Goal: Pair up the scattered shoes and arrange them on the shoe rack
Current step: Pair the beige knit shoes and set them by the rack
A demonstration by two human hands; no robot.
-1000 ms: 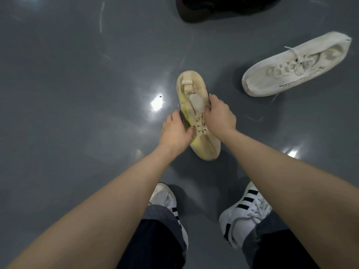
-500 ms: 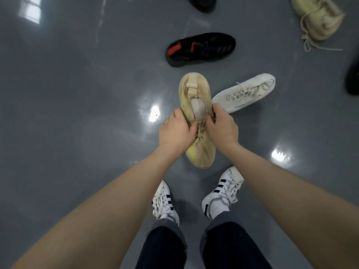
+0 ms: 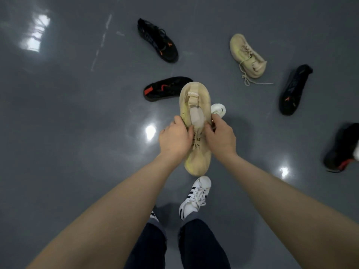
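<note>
Head view: two hands are holding a beige knit sneaker [image 3: 195, 105] up over the glossy grey floor [image 3: 68, 123], at frame centre.

Left hand [image 3: 174, 138] and right hand [image 3: 220, 137] are each gripping a side of the sneaker at its laces, fingers curled around it. Its matching beige sneaker with loose laces [image 3: 247, 56] is lying at upper right. Four black sneakers with orange accents are lying about: top centre [image 3: 158, 40], just left of the held one [image 3: 165, 88], right [image 3: 294, 90], and far right edge [image 3: 342, 148]. A white shoe [image 3: 219, 109] is peeking out behind the held sneaker.
</note>
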